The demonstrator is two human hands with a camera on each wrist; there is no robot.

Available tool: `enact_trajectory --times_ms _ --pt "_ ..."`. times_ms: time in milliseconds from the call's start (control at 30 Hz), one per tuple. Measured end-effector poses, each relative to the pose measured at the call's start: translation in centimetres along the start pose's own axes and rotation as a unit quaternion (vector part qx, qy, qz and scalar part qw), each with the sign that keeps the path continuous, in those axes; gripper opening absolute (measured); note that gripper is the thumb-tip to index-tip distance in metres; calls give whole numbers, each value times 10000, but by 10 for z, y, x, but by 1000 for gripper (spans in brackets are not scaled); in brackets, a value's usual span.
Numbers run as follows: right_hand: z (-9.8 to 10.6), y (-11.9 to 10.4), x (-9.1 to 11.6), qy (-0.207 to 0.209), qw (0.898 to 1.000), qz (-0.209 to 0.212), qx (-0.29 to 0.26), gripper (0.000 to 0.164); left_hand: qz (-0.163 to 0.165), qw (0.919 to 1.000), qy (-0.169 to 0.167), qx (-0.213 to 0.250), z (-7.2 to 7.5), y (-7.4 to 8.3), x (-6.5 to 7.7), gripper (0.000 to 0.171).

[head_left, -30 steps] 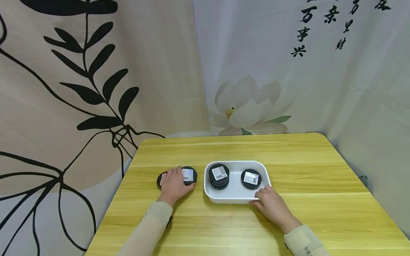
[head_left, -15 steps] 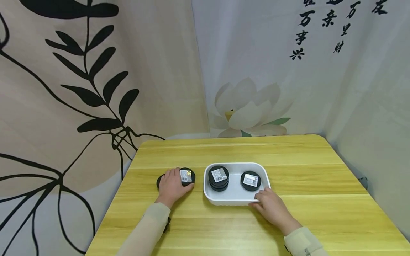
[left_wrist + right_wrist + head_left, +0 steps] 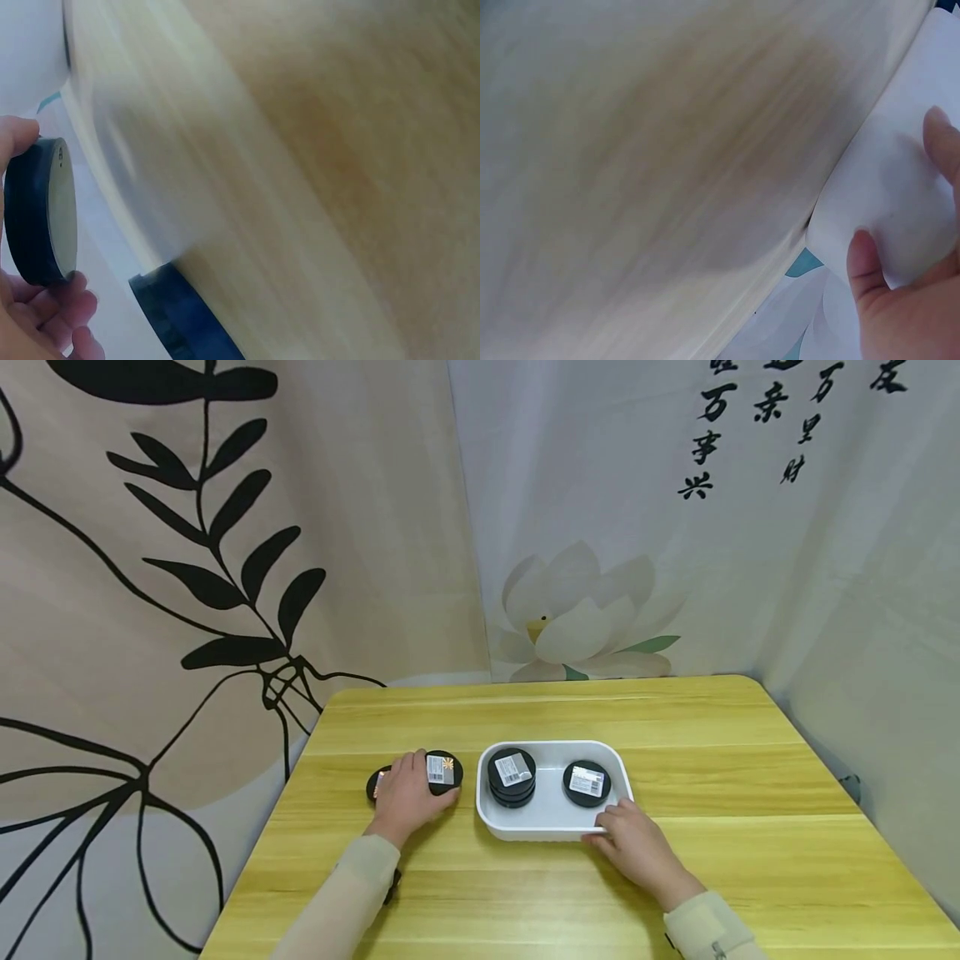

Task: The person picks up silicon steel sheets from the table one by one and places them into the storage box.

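My left hand (image 3: 407,797) pinches a flat round black tin (image 3: 442,772) with a white label between thumb and fingers. In the left wrist view this tin (image 3: 41,210) stands on edge in the grip, its pale face showing. A second black tin (image 3: 372,785) lies on the table just left of the hand, partly hidden by it. My right hand (image 3: 641,847) grips the front right corner of a white tray (image 3: 551,832), thumb at the outer wall. Inside the tray, a stack of black tins (image 3: 512,777) sits at the left and another black tin (image 3: 587,783) at the right.
The tray stands on a yellow wood-grain table (image 3: 525,893) with rounded far corners. Behind the table hangs a pale curtain (image 3: 390,527) printed with dark leaves, a lotus and black writing.
My left hand and its tin have shifted slightly left, then back right toward the tray. The right hand keeps its hold on the tray corner, and the tray stays in place.
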State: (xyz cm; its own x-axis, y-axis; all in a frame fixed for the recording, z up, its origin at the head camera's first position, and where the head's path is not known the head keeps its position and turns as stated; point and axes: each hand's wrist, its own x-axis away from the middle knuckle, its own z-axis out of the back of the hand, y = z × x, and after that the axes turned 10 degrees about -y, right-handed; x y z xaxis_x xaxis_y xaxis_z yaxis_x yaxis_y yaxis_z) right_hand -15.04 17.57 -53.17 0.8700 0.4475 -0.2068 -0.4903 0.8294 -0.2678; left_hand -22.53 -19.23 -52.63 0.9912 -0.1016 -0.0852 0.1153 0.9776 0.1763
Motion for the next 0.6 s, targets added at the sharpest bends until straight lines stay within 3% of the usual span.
enact_trajectory --times_ms 600 --pt "2 -1 0 -141 9999 -86 4 20 22 9998 151 128 10 9 0 97"
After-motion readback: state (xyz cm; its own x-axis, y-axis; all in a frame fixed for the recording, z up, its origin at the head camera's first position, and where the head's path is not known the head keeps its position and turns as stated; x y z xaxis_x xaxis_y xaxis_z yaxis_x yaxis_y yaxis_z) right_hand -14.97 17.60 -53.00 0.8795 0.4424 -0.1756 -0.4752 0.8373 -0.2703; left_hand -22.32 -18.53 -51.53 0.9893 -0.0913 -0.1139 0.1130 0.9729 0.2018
